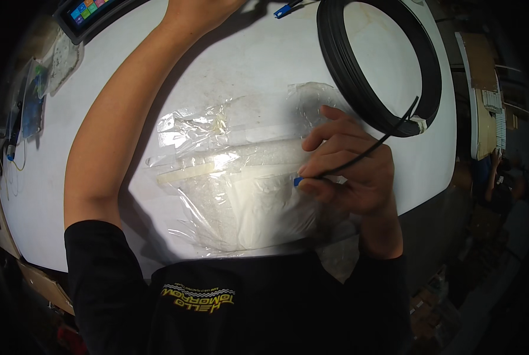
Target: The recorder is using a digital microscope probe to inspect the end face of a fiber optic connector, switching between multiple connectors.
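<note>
Just right of the frame's centre, 1 blue connector [298,181] is pointing left, its long axis lying nearly level, the right hand [365,184] pinching it above 1 clear bag [194,204], its black cable [385,139] slanting toward the upper-right coil [335,53], while the left hand [208,12] is crossing the top edge, grip impossible to tell.

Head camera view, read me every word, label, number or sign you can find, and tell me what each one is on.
Black shirt: yellow lettering, upside down, by a checkered band; printed wording isn't something I copy out.
Same shirt: a tiny line along that band, too small to read.
Dark-framed screen: coloured tiles, any captions too small to read.
Blue connector in the right hand: no print I can make out.
</note>
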Demonstrator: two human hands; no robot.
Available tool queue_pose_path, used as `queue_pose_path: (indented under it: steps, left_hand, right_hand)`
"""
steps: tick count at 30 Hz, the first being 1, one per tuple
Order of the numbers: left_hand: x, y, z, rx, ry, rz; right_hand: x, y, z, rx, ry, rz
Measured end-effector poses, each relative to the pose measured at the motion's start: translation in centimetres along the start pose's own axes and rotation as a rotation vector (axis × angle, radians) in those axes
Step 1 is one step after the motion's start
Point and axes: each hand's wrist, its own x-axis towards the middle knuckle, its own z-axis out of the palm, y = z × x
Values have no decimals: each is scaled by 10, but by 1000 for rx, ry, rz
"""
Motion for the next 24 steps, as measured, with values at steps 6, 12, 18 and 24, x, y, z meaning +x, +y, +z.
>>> queue_pose_path:
  steps: [6, 12, 18, 24]
  left_hand:
    - [1, 1, -3, 14, 0, 0]
    - [0, 1, 2, -6, -2, -14]
    - [1, -1, -3, 10, 2, 23]
    - [1, 1, -2, -9, 3, -15]
  right_hand:
    - [0, -1, 0, 12, -3, -12]
    - [1, -1, -2, -33, 5, -22]
    - [1, 2, -1, 13, 20, -13]
    - [2, 2, -3, 8, 26, -9]
